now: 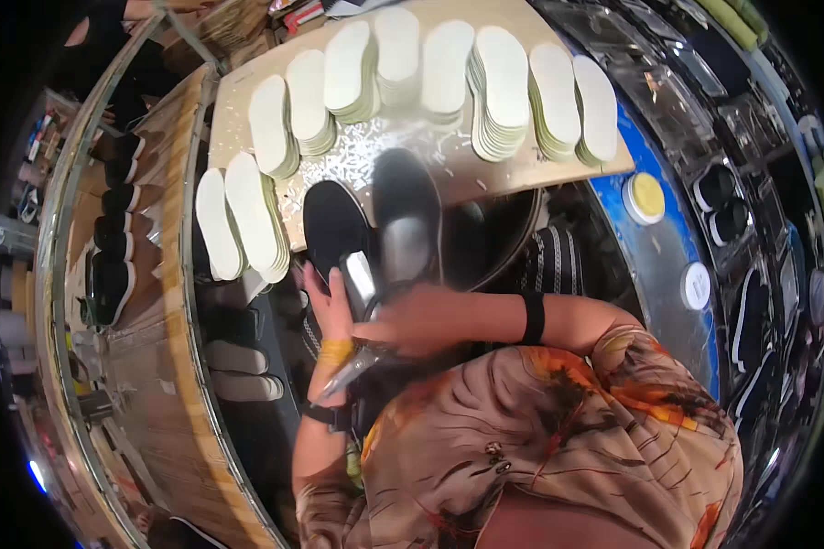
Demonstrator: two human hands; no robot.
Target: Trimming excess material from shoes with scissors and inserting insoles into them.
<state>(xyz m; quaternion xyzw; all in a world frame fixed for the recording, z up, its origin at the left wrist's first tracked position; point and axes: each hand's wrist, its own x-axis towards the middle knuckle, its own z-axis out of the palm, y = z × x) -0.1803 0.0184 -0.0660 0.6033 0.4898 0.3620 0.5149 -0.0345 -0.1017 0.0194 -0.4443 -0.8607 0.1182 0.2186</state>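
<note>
Head view shows a pale workboard point(485, 183) tilting across the upper middle, speckled with white marks on its bare part. Along its far edge stand stacks of white insoles point(499, 91), fanned side by side, with two more stacks point(243, 224) at its lower left corner. On the wooden ledge at the left, a row of finished black shoes point(114, 229) runs down the rim. A yellow-lidded tin point(645, 197) and a white-lidded one point(696, 285) sit on the blue surface at the right.

Just below the board, two black shoe uppers lie side by side, long axes running away from the person, toes pointing at the board: the left upper point(332, 224) and the right upper point(407, 220). The left hand point(331, 306) clasps the left upper from below, fingers closed round its heel end. The right hand point(421, 320) reaches across at the right upper's heel; it is blurred, so I cannot tell its grip.
</note>
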